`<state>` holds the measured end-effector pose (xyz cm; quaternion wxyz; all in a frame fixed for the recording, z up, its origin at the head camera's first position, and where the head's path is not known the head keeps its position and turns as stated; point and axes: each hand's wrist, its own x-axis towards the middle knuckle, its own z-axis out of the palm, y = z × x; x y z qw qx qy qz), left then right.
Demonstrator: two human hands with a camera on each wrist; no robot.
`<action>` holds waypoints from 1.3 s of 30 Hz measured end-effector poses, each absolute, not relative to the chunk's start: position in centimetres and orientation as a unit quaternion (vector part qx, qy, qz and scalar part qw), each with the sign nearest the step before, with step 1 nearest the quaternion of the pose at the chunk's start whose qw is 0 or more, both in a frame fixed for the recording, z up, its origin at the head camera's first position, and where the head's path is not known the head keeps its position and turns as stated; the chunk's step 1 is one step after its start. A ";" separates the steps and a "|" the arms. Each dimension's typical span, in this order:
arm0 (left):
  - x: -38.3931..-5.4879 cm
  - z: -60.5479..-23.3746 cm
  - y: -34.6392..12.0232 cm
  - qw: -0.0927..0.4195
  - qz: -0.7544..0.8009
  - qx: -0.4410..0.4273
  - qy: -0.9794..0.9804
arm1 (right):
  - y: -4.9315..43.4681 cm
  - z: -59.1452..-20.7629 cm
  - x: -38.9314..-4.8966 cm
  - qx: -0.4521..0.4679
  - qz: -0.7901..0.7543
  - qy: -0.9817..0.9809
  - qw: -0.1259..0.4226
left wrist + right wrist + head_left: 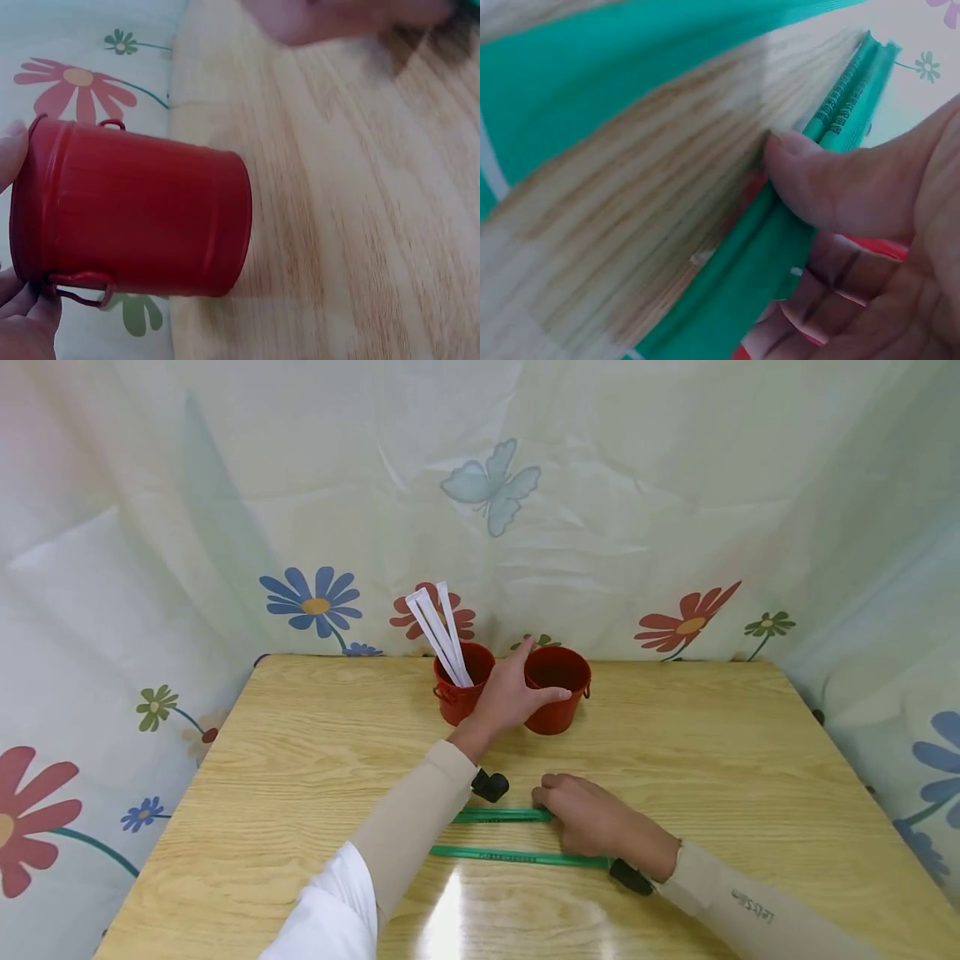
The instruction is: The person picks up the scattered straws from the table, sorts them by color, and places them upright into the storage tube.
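Right wrist view: a green packet (727, 292), over the table (300, 760), is pinched between thumb and curled fingers of the right hand (592, 817). It looks light, slick and bendable, best held near one end. Farther off, the left hand (510, 693) grips a red bucket (553, 718) by its rim.

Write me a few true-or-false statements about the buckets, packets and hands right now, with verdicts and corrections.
1. The left hand grips the bucket on the right. True.
2. The white packets stand in the bucket on the right. False: they lean in the bucket on the left.
3. The right hand pinches green packets. True.
4. Both buckets are blue. False: both are red.
5. Another green packet lies on the table. True.
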<state>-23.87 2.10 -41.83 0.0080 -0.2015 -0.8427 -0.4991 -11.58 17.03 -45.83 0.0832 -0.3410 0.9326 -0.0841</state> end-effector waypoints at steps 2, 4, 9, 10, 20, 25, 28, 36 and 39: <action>-24.1 -41.9 2.0 0.003 -0.489 -0.205 -0.848 | 17.1 -45.6 -11.5 -0.340 -0.093 0.931 0.095; -24.3 -41.9 1.9 0.000 -0.482 -0.207 -0.851 | 17.3 -45.3 -11.5 -0.341 -0.102 0.929 0.104; -24.4 -41.9 1.8 -0.003 -0.478 -0.210 -0.853 | 17.9 -44.9 -11.6 -0.341 -0.119 0.923 0.129; -24.4 -41.9 1.8 -0.002 -0.477 -0.211 -0.853 | 18.0 -44.8 -11.7 -0.343 -0.122 0.922 0.134; -24.7 -41.3 1.9 -0.014 -0.456 -0.204 -0.866 | 18.9 -44.6 -11.9 -0.343 -0.163 0.909 0.170; -24.9 -41.2 2.0 -0.016 -0.471 -0.209 -0.857 | 19.1 -44.8 -12.1 -0.354 -0.170 0.905 0.162; -24.9 -41.3 2.0 -0.017 -0.474 -0.208 -0.855 | 19.1 -44.9 -12.2 -0.358 -0.172 0.905 0.154; -25.1 -41.1 1.9 -0.016 -0.475 -0.213 -0.854 | 19.4 -44.8 -12.4 -0.367 -0.185 0.901 0.137; -25.1 -40.9 1.9 -0.020 -0.473 -0.215 -0.854 | 19.6 -44.7 -12.4 -0.367 -0.169 0.906 0.125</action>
